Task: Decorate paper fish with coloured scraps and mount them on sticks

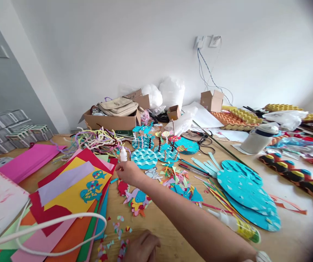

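Note:
My right hand [129, 173] reaches over the middle of the table, its fingers closed in a pinch. Whatever they hold is too small or hidden. Right behind it stands a white glue bottle [123, 154]. My left hand [142, 247] is curled low at the bottom edge, beside small coloured paper scraps [118, 230]; its fingertips are hidden. Blue fish cutouts [92, 191] lie on yellow paper [70, 193] to the left. Beyond my right hand is a wavy blue disc [144, 158], near blue models with fish on stems [168, 153]. Colourful paper fish [138, 203] lie between my hands.
Stacked coloured sheets [63, 236] and a white cable [63, 217] occupy the left. Blue ovals [249, 193], a yellow-labelled glue bottle [245, 228] and a white canister [260, 139] are to the right. Pipe cleaners [98, 141] and a cardboard box [109, 121] are at the back.

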